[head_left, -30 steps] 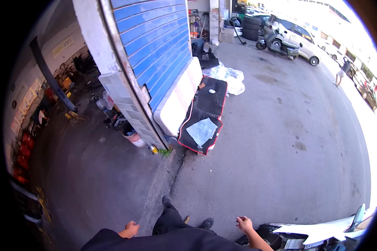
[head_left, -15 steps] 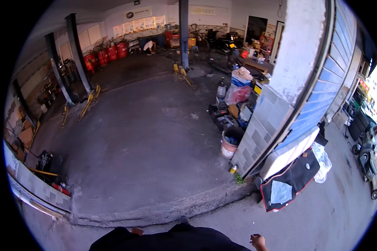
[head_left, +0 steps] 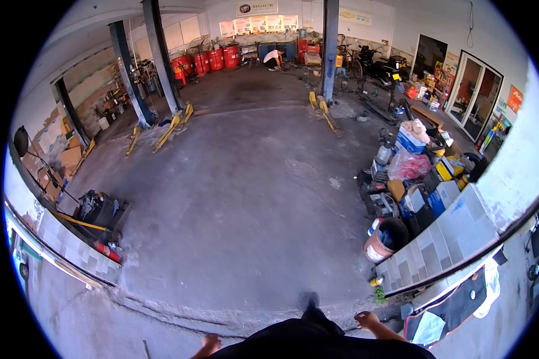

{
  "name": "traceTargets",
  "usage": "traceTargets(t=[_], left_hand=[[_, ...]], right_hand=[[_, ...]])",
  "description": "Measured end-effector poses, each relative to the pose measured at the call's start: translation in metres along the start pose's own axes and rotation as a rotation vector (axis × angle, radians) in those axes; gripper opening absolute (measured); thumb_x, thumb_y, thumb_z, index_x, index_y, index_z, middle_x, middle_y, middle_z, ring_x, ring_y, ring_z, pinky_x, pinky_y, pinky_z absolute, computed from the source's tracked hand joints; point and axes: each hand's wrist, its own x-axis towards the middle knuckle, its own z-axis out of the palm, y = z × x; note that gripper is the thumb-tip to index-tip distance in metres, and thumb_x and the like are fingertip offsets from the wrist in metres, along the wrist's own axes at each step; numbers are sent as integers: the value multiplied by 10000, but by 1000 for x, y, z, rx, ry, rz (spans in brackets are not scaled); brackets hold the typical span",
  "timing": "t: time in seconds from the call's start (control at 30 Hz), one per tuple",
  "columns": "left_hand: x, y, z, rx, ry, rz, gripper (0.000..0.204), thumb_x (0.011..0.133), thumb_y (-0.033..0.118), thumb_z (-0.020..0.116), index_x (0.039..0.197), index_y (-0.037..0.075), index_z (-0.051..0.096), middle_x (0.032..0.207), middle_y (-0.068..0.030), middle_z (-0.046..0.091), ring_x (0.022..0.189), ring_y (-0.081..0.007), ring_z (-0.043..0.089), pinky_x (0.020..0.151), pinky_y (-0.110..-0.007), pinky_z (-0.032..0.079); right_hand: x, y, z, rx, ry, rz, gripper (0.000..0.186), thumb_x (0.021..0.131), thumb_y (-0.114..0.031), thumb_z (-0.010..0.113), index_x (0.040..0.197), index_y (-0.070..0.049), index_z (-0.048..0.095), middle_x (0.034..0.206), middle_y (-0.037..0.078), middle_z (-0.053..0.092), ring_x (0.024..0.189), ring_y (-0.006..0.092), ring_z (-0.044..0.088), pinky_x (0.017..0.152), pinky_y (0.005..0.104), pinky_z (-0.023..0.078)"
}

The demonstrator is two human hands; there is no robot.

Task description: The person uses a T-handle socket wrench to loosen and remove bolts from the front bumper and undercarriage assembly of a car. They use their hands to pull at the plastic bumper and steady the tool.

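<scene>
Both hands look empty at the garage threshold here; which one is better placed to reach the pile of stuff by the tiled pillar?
Probably the right hand. It hangs empty on the side of the tiled pillar and the bucket at its foot. The left hand, also empty, is on the far side of the body.
</scene>
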Motion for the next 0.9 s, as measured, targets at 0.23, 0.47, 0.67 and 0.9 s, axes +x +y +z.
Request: traceTargets(t=[0.23, 0.47, 0.67, 0.9], left_hand=[[157, 69, -107, -483, -135, -181, 327, 919, 408, 550, 1014, 127, 686, 927, -95, 701, 844, -251, 676, 742, -454, 545], [254, 96, -232, -695, 91, -445, 453, 968, 460, 480, 989, 64, 698, 778, -110, 716, 715, -258, 691, 687, -439, 537], [360, 152, -343, -1194, 18, -973, 410, 900, 392, 561, 726, 45, 696, 694, -124, 701, 729, -282, 704, 752, -427, 550], [542, 178, -415, -1381, -94, -1009, 358, 842, 262, 502, 735, -16, 699, 723, -157, 699, 646, -278, 702, 633, -385, 582]], right_hand=[[181, -173, -100, -90, 33, -3, 378, 859, -445, 640, 1023, -111, 705, 854, 91, 740, 799, 219, 726, 774, 333, 559], [402, -418, -175, -328, -195, -350, 251, 919, -240, 621, 964, 2, 672, 819, 94, 683, 678, 203, 685, 610, 332, 557], [511, -762, -189, -213, -423, -568, 276, 907, -150, 643, 1139, -13, 583, 874, 79, 666, 599, 160, 646, 442, 257, 470], [695, -979, -302, -360, -376, -356, 368, 930, -298, 639, 1203, -57, 587, 977, 50, 676, 693, 166, 642, 509, 301, 478]])
